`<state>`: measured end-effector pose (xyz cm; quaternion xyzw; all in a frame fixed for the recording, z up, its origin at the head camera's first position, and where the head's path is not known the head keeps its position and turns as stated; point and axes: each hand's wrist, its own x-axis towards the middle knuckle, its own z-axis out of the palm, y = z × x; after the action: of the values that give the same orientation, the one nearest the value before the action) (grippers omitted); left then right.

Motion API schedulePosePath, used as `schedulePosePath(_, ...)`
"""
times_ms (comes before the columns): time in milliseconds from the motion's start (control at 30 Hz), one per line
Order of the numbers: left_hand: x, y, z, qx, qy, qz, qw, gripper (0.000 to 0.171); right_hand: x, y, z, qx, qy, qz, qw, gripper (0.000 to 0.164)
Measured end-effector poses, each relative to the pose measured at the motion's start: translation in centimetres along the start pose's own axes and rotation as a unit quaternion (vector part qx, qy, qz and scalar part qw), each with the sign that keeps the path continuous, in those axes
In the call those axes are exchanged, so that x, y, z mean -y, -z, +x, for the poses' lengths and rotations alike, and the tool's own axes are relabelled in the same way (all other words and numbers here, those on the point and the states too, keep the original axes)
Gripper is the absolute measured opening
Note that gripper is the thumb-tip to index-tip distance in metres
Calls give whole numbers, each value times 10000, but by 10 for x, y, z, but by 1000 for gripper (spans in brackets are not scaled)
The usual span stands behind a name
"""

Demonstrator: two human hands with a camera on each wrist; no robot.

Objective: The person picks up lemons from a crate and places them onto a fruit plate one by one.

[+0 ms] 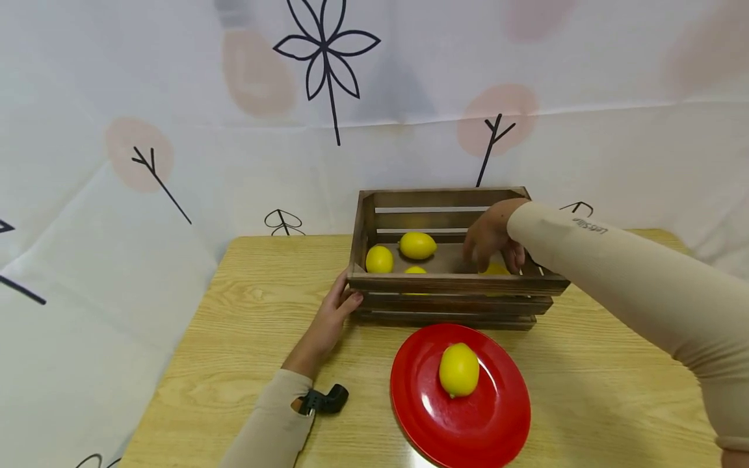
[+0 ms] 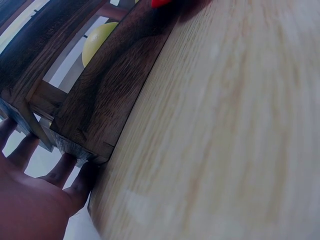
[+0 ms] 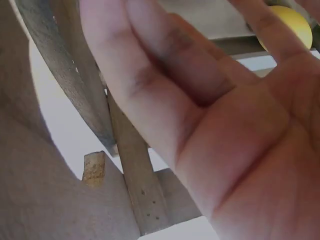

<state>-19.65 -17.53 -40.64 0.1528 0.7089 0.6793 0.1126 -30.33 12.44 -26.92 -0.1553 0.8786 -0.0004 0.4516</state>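
Note:
My right hand (image 1: 494,234) reaches down into the right part of a dark wooden crate (image 1: 445,284), its fingers loosely bent over a lemon (image 1: 496,269). In the right wrist view no fruit shows against the palm, and a yellow lemon (image 3: 292,32) is partly hidden behind the fingers. My left hand (image 1: 332,316) touches the crate's left end; in the left wrist view its fairly straight fingers (image 2: 62,170) rest on the slat ends. Inside the crate there are other lemons, one at the left (image 1: 380,259), one behind it (image 1: 418,246) and one partly hidden by the front slat (image 1: 416,269).
A red plate (image 1: 409,396) with a single lemon (image 1: 459,370) on it lies in front of the crate on the light wooden table (image 1: 257,292). Behind the table hangs a pale cloth (image 1: 193,78) with plant drawings.

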Motion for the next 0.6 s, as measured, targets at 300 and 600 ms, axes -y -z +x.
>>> schedulePosePath(300,-1,0,-1,-13,-6,-53,10000,56,4,-4,8,226,63,-119,9997,42)
schedulePosePath(600,-1,1,-1,-46,15,-37,10000,56,5,-6,15,218,311,-62,9993,39)
